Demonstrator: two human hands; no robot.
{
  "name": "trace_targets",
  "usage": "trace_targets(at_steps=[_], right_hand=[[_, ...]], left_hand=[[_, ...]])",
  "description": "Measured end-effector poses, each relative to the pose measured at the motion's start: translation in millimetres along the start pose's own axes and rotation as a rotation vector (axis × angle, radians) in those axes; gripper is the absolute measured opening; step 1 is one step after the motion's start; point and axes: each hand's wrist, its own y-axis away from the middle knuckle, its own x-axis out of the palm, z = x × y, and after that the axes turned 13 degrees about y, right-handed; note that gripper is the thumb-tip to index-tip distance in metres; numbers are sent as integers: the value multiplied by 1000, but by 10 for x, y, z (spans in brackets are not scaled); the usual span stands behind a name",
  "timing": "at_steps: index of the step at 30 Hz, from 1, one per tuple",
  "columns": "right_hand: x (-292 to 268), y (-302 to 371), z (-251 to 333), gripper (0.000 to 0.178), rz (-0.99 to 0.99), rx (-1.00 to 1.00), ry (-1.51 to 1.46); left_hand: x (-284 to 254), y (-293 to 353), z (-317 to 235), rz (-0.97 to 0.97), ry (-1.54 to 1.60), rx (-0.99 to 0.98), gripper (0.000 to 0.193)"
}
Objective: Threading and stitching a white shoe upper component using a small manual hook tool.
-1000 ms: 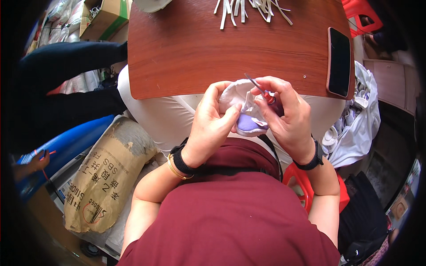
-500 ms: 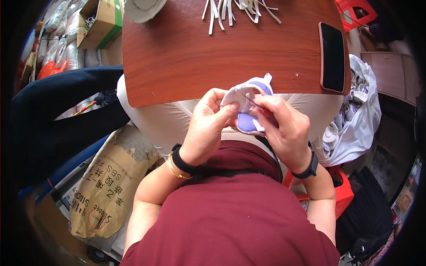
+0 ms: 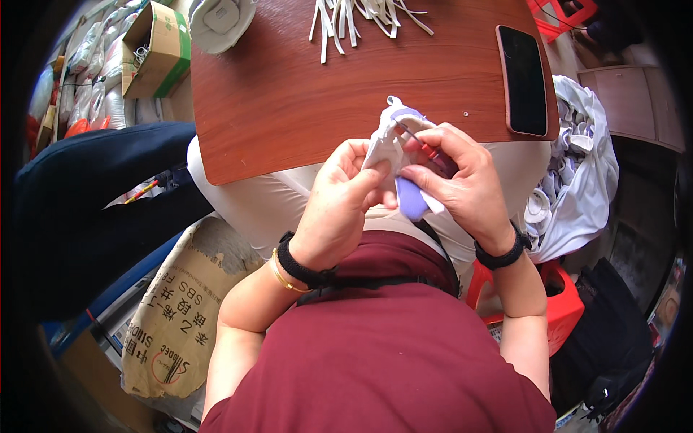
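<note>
Over my lap, just at the table's near edge, I hold a small white and lavender shoe upper [image 3: 411,199]. My left hand [image 3: 342,186] pinches its white side between thumb and fingers. Closed round the handle of a red tool with a thin metal shaft [image 3: 429,150] is my right hand [image 3: 469,184]; whether it is an awl or a small screwdriver I cannot tell. The shaft reaches into the upper's opening, near the loop at its top. My right thumb lies close to the lavender flap. The folded inside of the upper is partly hidden by my fingers.
On the brown table [image 3: 289,108] lie white strips [image 3: 346,22], a phone [image 3: 521,81] and a pale bowl-like container [image 3: 220,22]. To the right, a white bag [image 3: 588,216] holds similar pieces above a red stool [image 3: 563,310]. A cardboard box [image 3: 162,54] stands at left.
The upper has been turned and its loop end tipped higher. My right hand has shifted, so the tool's red handle and shaft now show clearly. The view has moved slightly.
</note>
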Motion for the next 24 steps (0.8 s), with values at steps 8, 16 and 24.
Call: trace_targets(at_steps=[8,16,24], right_hand=[[143,61,7,21,-94,-44,96],[243,208,-29,19,-208,4,165],[304,74,-71,21,-165,66,78]], left_hand=[[81,39,-13,-36,19,-8,22],[-220,-44,103,13,136,-23,19],[-108,28,214,-14,-1,108,17]])
